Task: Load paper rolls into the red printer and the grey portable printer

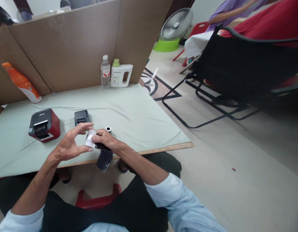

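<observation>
Head view: left hand (70,145) and right hand (104,139) meet just above the near table edge (149,150). Both grip a small white paper roll (90,138); left thumb and forefinger pinch its left end, right fingers close over its right side. A dark plastic wrapper (104,160) hangs from under the right hand, partly off the roll. Judged step: unwrapping the roll, wrapper not fully off. Next move would call for a firm pinch on the roll while the wrapper slides clear. Second roll (108,129) stands on the green cloth (129,109) just beyond the right hand. Small black printer (81,116) near; red label printer (44,125) further left.
</observation>
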{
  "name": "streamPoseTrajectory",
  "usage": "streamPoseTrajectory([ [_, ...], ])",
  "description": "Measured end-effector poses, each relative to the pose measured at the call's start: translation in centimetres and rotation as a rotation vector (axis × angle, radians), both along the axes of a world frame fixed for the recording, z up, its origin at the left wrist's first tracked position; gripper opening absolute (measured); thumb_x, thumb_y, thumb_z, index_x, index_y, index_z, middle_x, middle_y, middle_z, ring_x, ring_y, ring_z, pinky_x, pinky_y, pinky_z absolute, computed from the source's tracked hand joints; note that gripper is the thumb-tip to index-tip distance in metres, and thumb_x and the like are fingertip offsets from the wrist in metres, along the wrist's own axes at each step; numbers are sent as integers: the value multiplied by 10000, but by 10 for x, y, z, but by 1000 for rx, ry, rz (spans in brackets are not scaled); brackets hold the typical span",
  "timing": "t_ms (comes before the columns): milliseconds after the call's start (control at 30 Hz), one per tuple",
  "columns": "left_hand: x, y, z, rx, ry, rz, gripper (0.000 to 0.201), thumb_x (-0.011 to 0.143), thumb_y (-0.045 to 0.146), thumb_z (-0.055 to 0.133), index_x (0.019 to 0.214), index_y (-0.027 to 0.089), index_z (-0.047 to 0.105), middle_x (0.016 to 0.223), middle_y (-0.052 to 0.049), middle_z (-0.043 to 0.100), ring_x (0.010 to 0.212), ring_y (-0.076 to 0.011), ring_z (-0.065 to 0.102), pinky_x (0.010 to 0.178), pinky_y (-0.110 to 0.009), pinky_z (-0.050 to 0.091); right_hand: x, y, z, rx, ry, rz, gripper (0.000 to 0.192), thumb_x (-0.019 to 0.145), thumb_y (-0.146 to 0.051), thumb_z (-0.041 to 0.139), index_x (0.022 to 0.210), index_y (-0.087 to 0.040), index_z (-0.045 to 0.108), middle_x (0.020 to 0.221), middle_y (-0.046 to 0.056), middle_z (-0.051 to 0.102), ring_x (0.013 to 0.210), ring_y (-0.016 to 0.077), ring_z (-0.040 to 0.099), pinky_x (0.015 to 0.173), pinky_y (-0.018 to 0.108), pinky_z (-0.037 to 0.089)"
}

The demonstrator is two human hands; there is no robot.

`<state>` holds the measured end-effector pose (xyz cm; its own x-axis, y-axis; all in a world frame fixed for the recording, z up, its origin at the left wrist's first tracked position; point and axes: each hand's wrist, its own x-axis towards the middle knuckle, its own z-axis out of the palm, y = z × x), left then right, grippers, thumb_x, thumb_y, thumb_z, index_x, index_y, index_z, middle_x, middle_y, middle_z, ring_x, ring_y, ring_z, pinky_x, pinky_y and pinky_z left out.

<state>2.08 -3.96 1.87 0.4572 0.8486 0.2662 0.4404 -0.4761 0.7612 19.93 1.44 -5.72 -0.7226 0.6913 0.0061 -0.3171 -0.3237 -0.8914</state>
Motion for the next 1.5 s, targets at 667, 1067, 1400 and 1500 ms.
streamPoseTrajectory([
  [667, -1, -8, 37, 206, 415, -52, 629, 778, 56, 690, 1374, 226, 582, 1305, -117, 686, 1237, -306, 643, 1074, -472, 527, -2, -1, 5, 116, -64, -26, 635, 567, -726, 886, 648, -151, 630, 600, -43, 516, 585, 82, 403, 570, 225, 314],
  [1067, -4, -14, 22, 115, 193, 60, 543, 776, 220, 824, 1276, 199, 616, 1232, -106, 715, 1131, -290, 691, 1019, -413, 544, -1, -4, 6, 79, -27, -1, 600, 561, -682, 905, 650, -146, 650, 583, -40, 525, 554, 80, 423, 541, 223, 310],
  [1400, -4, -14, 4, 26, 16, 108, 546, 740, 255, 885, 1236, 208, 663, 1203, -113, 717, 1153, -302, 673, 1046, -438, 534, -1, -5, 3, 70, -5, -7, 592, 567, -670, 909, 674, -142, 666, 601, -31, 548, 568, 86, 451, 556, 222, 337],
  [1500, -8, -13, 1, -1, -8, 131, 576, 759, 275, 890, 1281, 213, 654, 1237, -116, 713, 1167, -291, 672, 1047, -436, 545, -3, -3, 2, 67, -25, -37, 637, 552, -711, 903, 665, -141, 643, 579, -41, 517, 555, 76, 414, 535, 218, 296],
])
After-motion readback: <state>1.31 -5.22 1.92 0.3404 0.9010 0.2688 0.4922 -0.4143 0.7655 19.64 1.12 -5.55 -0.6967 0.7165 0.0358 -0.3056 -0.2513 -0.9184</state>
